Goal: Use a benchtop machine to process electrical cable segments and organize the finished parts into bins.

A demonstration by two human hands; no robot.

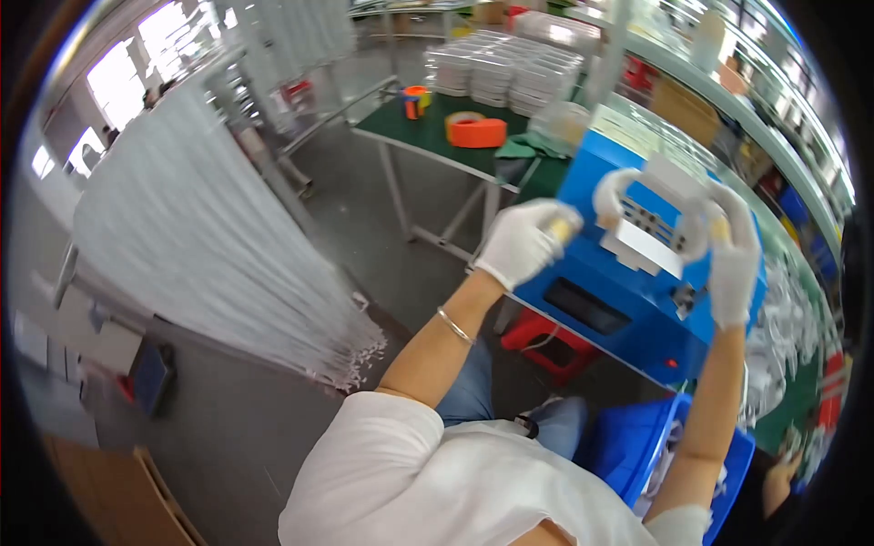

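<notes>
My left hand (528,244), in a white glove, is closed in front of the left edge of a blue box-shaped machine (583,273). Yellowish patches show at its fingertips, and whatever it may pinch is too small or blurred to name. My right hand (734,264), also gloved, is over the machine's right side with its fingers bent. Beside those fingers is a curved white piece (695,232), and the contact between them is blurred. Another curved white piece (612,196) lies at the left of the machine's metal fixture (648,223). White plates flank the fixture.
Long white strands (200,218) hang from a rack at left. A green table (378,123) bears clear plastic trays (501,68) and an orange tape roll (478,133). A red stool (551,350) and a blue bin (628,446) stand below. Another person's hand (778,482) appears lower right.
</notes>
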